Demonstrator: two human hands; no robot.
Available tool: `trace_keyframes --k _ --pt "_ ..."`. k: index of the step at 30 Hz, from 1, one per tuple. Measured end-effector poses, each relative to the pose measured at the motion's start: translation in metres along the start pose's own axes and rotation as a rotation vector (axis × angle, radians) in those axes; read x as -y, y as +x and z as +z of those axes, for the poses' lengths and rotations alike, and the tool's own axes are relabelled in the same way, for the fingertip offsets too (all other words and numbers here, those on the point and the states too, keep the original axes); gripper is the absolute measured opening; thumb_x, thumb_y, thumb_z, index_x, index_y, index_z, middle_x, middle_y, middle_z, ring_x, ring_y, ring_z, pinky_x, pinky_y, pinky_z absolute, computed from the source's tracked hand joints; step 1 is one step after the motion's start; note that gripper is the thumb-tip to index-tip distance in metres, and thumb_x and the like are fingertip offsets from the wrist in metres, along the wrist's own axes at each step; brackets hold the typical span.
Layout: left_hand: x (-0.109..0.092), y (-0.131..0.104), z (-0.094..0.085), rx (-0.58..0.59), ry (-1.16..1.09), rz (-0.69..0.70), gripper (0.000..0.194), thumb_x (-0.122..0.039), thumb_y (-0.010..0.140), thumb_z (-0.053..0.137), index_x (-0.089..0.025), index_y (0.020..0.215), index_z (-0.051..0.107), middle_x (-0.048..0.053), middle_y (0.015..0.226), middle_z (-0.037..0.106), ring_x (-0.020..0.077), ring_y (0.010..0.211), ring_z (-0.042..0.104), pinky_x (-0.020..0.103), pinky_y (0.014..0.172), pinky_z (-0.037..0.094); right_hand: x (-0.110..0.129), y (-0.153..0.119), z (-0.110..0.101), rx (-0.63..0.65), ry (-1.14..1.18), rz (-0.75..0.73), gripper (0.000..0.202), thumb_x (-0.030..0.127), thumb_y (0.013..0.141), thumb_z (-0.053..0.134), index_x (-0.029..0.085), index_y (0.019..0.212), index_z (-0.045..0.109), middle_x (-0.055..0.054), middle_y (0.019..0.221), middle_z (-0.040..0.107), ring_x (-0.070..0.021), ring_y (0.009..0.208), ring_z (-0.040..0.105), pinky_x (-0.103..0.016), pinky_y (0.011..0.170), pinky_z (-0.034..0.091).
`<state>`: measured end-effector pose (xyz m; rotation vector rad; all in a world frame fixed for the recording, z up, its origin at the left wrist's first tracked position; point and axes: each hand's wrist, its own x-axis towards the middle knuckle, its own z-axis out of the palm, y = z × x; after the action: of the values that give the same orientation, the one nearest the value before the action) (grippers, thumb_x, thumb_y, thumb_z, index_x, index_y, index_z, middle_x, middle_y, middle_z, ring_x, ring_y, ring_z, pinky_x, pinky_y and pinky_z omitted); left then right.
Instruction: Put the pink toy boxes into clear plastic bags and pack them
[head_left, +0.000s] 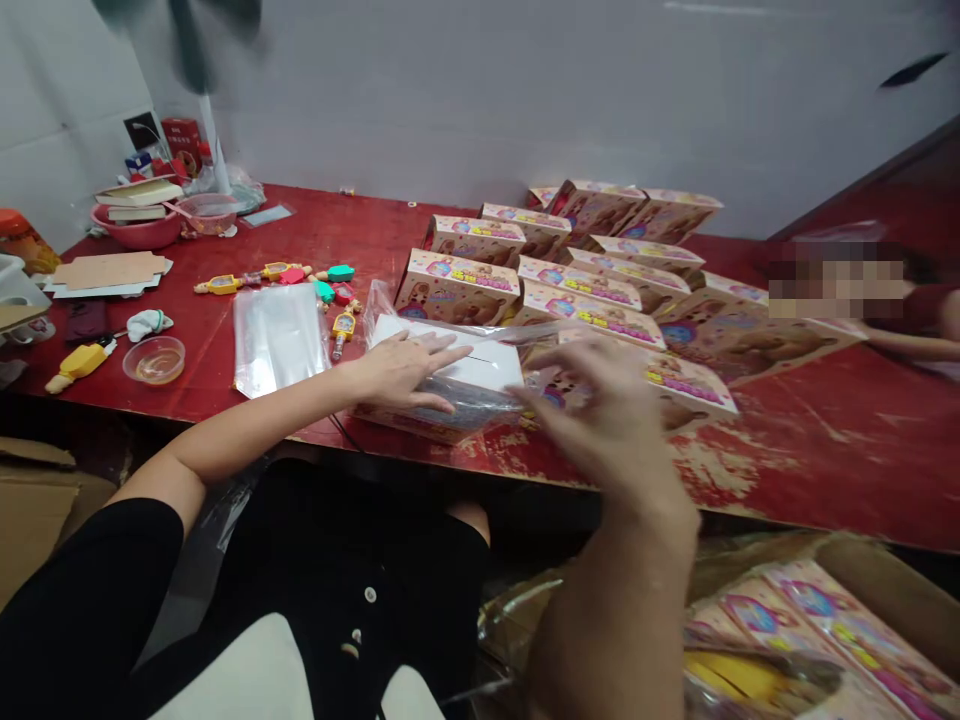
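A box with a white top point(484, 362) lies at the front edge of the red table, with clear plastic film point(469, 405) around it. My left hand point(401, 372) rests on the box's left part, fingers spread. Above the box's right end is my right hand point(611, 400), blurred, its thumb and fingers curved toward the film; whether it grips the film cannot be made out. To the left lies a stack of clear plastic bags point(279, 338). Printed boxes point(459, 287) stand in rows behind and to the right.
Small colourful toys point(221, 285) and a shallow plastic dish point(154, 361) lie on the left of the table point(360, 215). An open carton point(877, 580) with printed boxes is below right. A person point(922, 310) is at the far right; a fan point(191, 45) stands back left.
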<state>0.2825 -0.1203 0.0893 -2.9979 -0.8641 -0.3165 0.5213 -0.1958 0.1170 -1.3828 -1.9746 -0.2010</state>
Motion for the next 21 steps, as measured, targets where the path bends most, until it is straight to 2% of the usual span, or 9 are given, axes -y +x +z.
trace_keyframes --k 2,3,6,11,15,18,20,21 --pt "0.008 -0.002 -0.001 0.019 -0.02 0.036 0.069 -0.05 0.092 0.067 -0.016 0.149 0.047 0.02 0.157 0.047 0.0325 0.144 0.048 0.045 0.114 0.04 0.006 -0.016 0.019 0.104 -0.125 0.016 0.015 0.036 0.089 0.061 0.023 0.092 0.068 -0.009 0.097 0.064 -0.0278 0.097 0.054 -0.04 0.085 0.041" --pt "0.01 -0.003 -0.001 0.025 -0.018 0.042 0.065 -0.044 0.091 0.07 -0.016 0.147 0.049 0.02 0.155 0.049 0.0315 0.144 0.048 0.044 0.114 0.04 0.006 -0.023 0.028 0.114 -0.194 0.036 0.014 0.034 0.09 0.061 0.022 0.091 0.068 -0.01 0.097 0.065 -0.0285 0.097 0.054 -0.04 0.084 0.038" --pt "0.012 -0.003 0.001 0.023 0.002 0.03 0.059 -0.029 0.092 0.07 -0.016 0.145 0.05 0.019 0.152 0.053 0.0313 0.146 0.046 0.045 0.117 0.039 0.004 -0.039 0.042 0.056 -0.277 0.017 0.017 0.028 0.096 0.055 0.021 0.085 0.065 -0.009 0.095 0.068 -0.0281 0.1 0.054 -0.041 0.086 0.034" --pt "0.006 -0.001 0.004 0.019 0.024 -0.002 0.053 -0.027 0.095 0.066 -0.014 0.144 0.052 0.02 0.152 0.053 0.0333 0.146 0.047 0.05 0.117 0.04 0.006 -0.05 0.046 0.111 -0.344 -0.04 0.009 0.023 0.093 0.058 0.019 0.095 0.066 -0.009 0.09 0.07 -0.0264 0.089 0.053 -0.037 0.076 0.032" --pt "0.006 -0.001 0.005 0.004 0.034 -0.015 0.052 -0.028 0.095 0.066 -0.016 0.144 0.054 0.018 0.15 0.056 0.0308 0.145 0.049 0.048 0.116 0.042 0.01 -0.055 0.054 0.153 -0.36 -0.086 0.016 0.022 0.096 0.053 0.02 0.085 0.065 -0.011 0.095 0.07 -0.0268 0.089 0.051 -0.037 0.075 0.034" --pt "0.009 -0.006 0.0 -0.04 0.035 0.028 0.04 -0.028 0.093 0.069 -0.021 0.131 0.065 0.014 0.142 0.064 0.029 0.135 0.059 0.043 0.107 0.05 0.015 -0.06 0.042 0.135 -0.231 -0.135 0.017 0.023 0.099 0.049 0.02 0.087 0.061 -0.01 0.093 0.067 -0.0257 0.09 0.054 -0.037 0.078 0.039" --pt "0.011 -0.015 -0.011 -0.071 0.028 0.05 0.019 -0.028 0.089 0.073 -0.022 0.107 0.075 0.01 0.121 0.075 0.0275 0.115 0.07 0.04 0.096 0.054 0.021 -0.062 0.021 0.083 -0.156 -0.109 0.014 0.029 0.098 0.053 0.022 0.087 0.058 -0.007 0.082 0.062 -0.0253 0.083 0.054 -0.038 0.075 0.04" --pt "0.012 -0.021 -0.019 -0.1 0.011 0.055 0.011 -0.03 0.088 0.075 -0.022 0.096 0.076 0.007 0.107 0.077 0.0258 0.103 0.072 0.039 0.091 0.054 0.025 -0.062 0.008 0.016 -0.098 -0.062 0.013 0.033 0.096 0.057 0.023 0.088 0.057 -0.006 0.08 0.06 -0.025 0.08 0.053 -0.039 0.075 0.041"
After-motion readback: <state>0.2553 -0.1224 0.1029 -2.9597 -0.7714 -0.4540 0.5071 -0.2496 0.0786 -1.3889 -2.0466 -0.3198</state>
